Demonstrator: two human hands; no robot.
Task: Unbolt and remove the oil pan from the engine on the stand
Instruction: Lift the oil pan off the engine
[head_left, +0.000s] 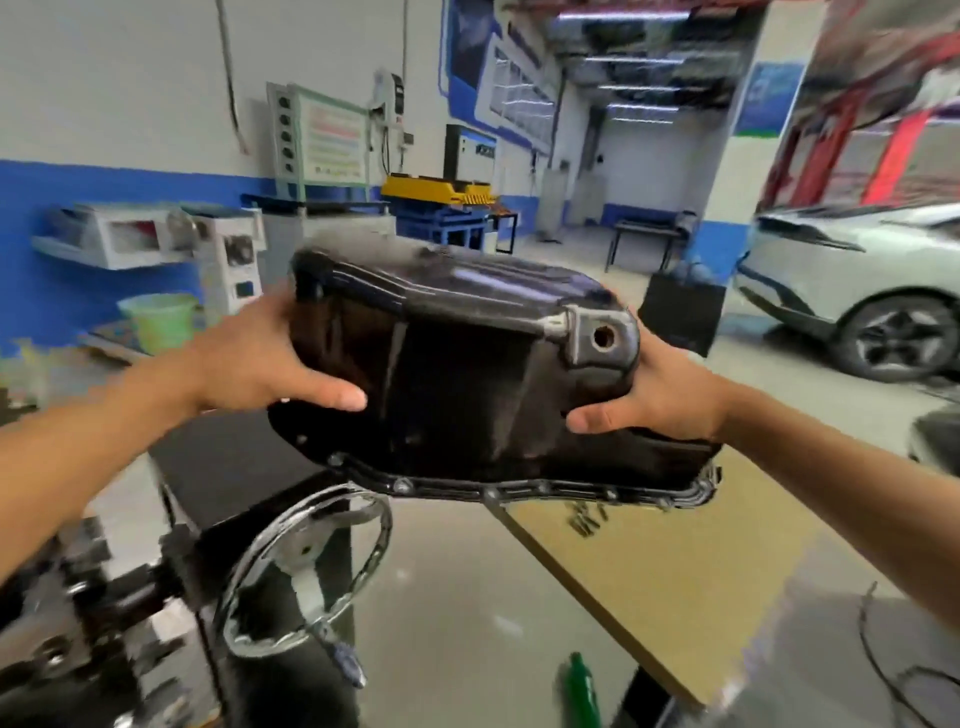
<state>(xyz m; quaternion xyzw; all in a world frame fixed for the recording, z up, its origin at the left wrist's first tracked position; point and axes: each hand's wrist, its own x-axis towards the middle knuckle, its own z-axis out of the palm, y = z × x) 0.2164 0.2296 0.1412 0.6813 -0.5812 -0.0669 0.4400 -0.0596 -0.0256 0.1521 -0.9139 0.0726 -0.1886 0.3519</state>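
A black oil pan hangs in the air at the middle of the head view, bottom side up, its bolt flange along the lower edge and an open drain hole at its right end. My left hand grips its left end, thumb lying across the near face. My right hand grips its right end below the drain boss. The engine stand sits blurred at the lower left, with its chrome hand wheel just under the pan.
A tan workbench top lies below and to the right, with a few small dark parts on it. A green bottle stands near the bottom. A white car is parked at the right. Machines and a green bucket line the left wall.
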